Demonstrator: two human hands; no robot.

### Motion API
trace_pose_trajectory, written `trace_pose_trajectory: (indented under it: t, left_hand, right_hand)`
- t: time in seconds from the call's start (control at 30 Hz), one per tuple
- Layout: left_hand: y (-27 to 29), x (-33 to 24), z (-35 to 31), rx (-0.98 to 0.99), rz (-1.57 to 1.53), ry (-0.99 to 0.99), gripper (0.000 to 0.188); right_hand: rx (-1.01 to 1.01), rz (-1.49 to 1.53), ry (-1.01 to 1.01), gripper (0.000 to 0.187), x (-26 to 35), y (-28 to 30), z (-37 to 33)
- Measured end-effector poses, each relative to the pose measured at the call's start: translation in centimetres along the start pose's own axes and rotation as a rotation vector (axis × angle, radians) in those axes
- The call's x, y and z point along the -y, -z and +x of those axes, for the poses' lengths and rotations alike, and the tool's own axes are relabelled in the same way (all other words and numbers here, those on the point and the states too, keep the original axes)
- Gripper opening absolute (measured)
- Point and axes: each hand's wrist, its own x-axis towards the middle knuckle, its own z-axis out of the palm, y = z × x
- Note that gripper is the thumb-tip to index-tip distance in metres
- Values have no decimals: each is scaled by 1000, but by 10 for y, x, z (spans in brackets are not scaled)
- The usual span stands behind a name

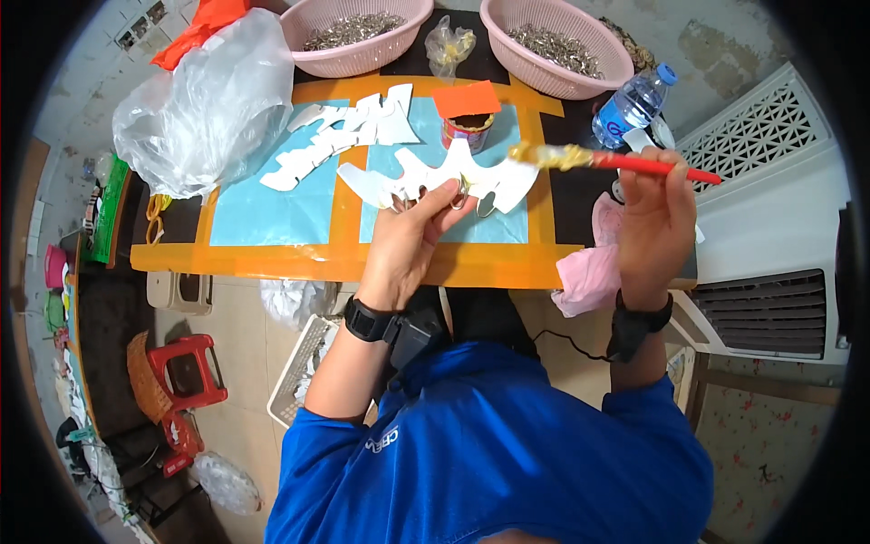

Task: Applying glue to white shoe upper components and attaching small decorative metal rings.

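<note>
My left hand (408,231) pinches a white, scalloped cut-out piece (420,170) by its near edge, holding it over the table. Metal rings (463,190) sit along that piece near my fingertips. In my raised right hand (657,222) is a red-handled brush (625,163), tilted sideways with its tip toward the left. Yellowish, sticky-looking matter coats the brush's tip, close to the right end of the white piece. Behind the piece stands a small tin (471,136), partly covered by an orange card (467,100). More white cut pieces (362,127) lie overlapping at its left.
Two pink baskets (362,62) (562,86) of small metal parts stand at the back. A clear plastic bag (208,104) fills the back left, yellow-handled scissors (156,218) below it. At right are a water bottle (634,107), a pink cloth (591,267) and a white appliance (761,218).
</note>
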Motion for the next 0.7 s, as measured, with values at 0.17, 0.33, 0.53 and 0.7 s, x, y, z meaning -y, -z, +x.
trace_pose_trajectory:
  t: [0.17,0.33,0.53,0.7]
  left_hand:
    - [11,0,-8,-34,7,6,15]
    - [19,-1,-20,-69,-35,13,16]
    - [24,-2,-29,-102,-74,39,18]
    - [25,-2,-31,-70,-82,32,18]
  right_hand:
    - [-124,-242,129,29,-12,-10,41]
    - [56,-386,119,23,-34,-11,68]
    - [138,-495,72,19,-65,-13,80]
    - [226,-585,-21,22,-93,-19,87]
